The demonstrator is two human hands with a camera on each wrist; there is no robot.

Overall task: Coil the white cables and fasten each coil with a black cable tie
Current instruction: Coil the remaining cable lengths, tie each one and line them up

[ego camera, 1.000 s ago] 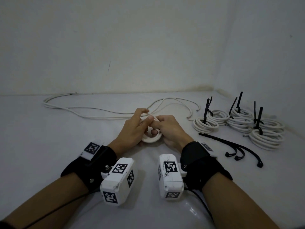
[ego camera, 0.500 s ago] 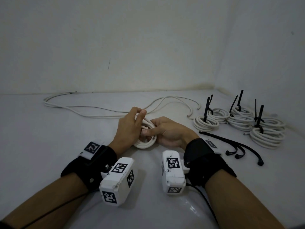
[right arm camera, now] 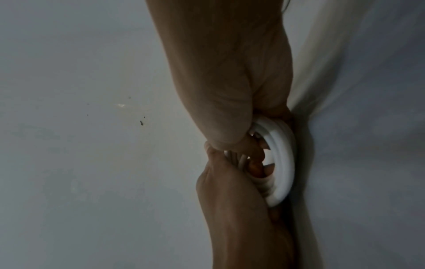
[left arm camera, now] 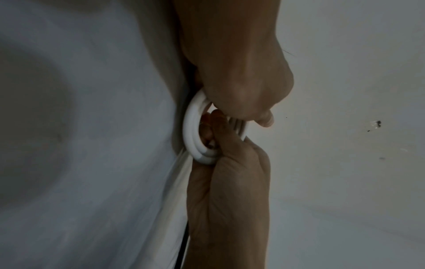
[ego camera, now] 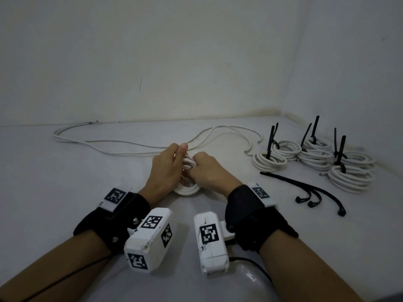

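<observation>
My left hand (ego camera: 168, 168) and my right hand (ego camera: 209, 171) meet over one small white coil (ego camera: 187, 189), which stands on edge on the white table (ego camera: 65, 192) between my palms. My left fingers are curled round the far and left side of the coil; my right fingers are curled round its right side, with fingertips (left arm camera: 217, 118) hooked through its centre, as the left wrist view shows. Both hands are clamped on the coil and touching each other. Uncoiled white cable (ego camera: 130, 147) trails away beyond my left hand toward the wall. To the right of my right hand lie loose black cable ties (ego camera: 305, 186), and beyond them sit finished coils (ego camera: 270, 162), each bound with an upright black tie.
</observation>
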